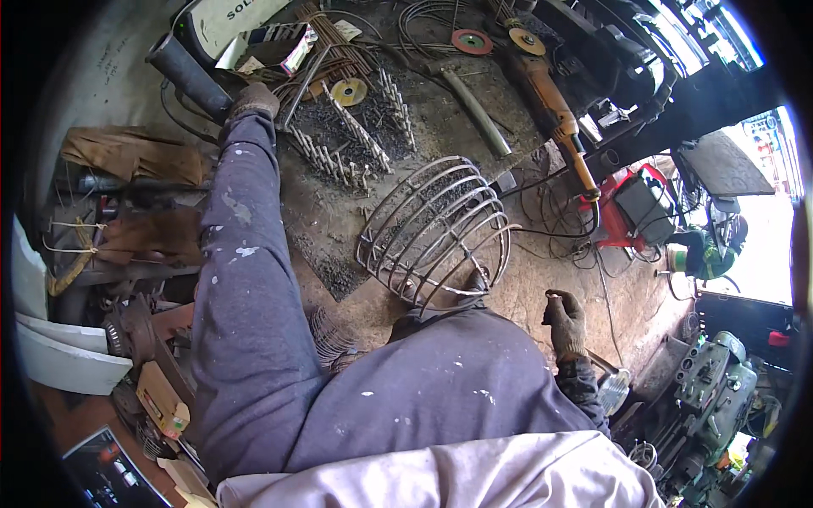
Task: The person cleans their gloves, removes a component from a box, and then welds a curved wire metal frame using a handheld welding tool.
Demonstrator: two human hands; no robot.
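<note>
My left arm stretches far forward across the work table. Its gloved left hand (pixel 254 100) is against the lower end of a dark pipe (pixel 182 69); the fingers are hidden, so a grip does not show. Low at the right, my gloved right hand (pixel 566 326) is raised beside my body with its fingers curled. A small pale tip shows at those fingers, too small to name. Between the hands, in front of me, stands a rounded cage of bent metal rods (pixel 436 229), apart from both. My shoes show below it.
Twisted metal pieces stand in rows on the dark metal table (pixel 318 203), near a metal tube (pixel 476 112). An orange angle grinder (pixel 546 102) lies at its right edge. Cables cross the floor towards a red case (pixel 627 207). A green machine (pixel 720 394) stands at lower right.
</note>
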